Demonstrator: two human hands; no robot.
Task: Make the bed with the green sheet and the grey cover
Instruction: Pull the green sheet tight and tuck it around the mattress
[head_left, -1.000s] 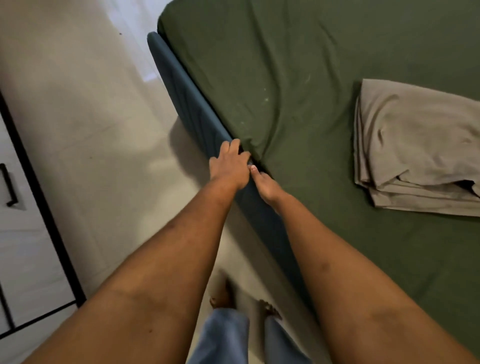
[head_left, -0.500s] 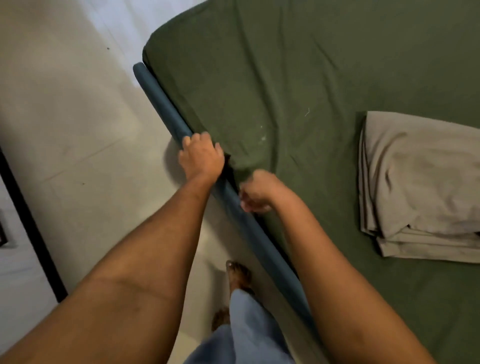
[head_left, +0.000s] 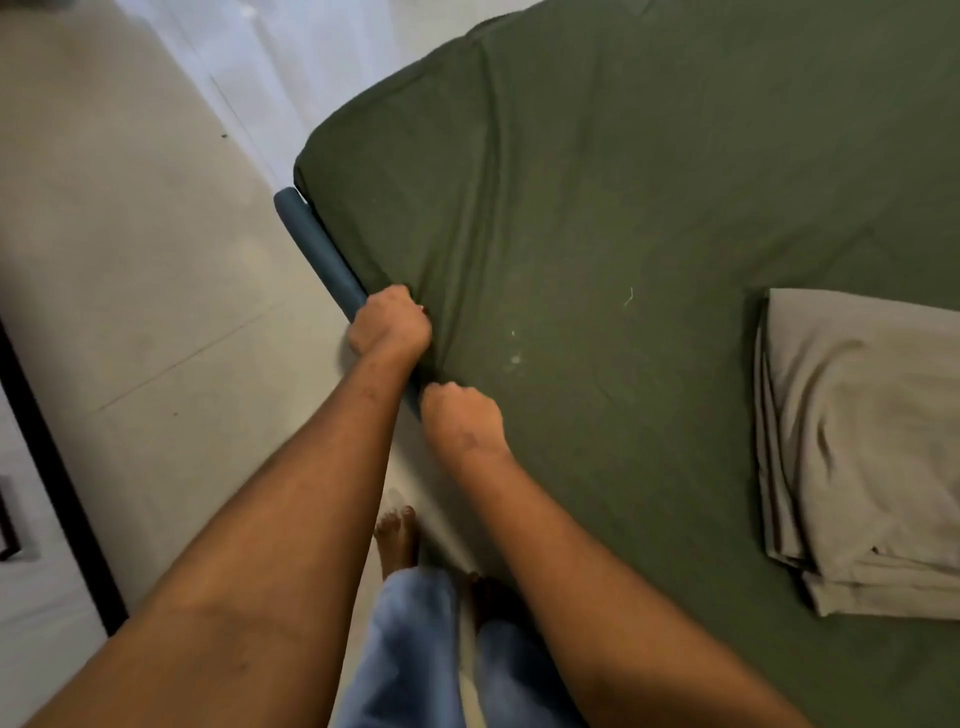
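Green sheet (head_left: 623, 218) is lying spread across the mattress. Its near-left corner is being pulled down over the rounded mattress corner, and long creases are being drawn through it toward the left hand (head_left: 389, 322). Along the bed's left side the sheet's border is being met by a blue padded rail (head_left: 317, 244), which is running diagonally from that corner toward the person.

The left hand is being held knuckles-up on the line where sheet and rail meet. Its fingers are being curled tightly down into the fabric, so the sheet's edge is being gripped there. The right hand (head_left: 462, 421) is being held just beside it, nearer the person, closed into a fist on the sheet's border. Whether cloth is being caught inside that fist cannot be told, as the fingertips are being hidden underneath.

On top of the sheet, well apart from both hands, the grey cover (head_left: 857, 447) is lying folded in a thick stack and is being cut off by the right edge of the view.

Pale floor tiles (head_left: 130, 260) are being shown left of the bed, with dark-framed furniture (head_left: 52, 467) at the far left. Bare feet (head_left: 397, 540) and blue trouser legs (head_left: 415, 649) are being seen between the forearms, beside the rail.
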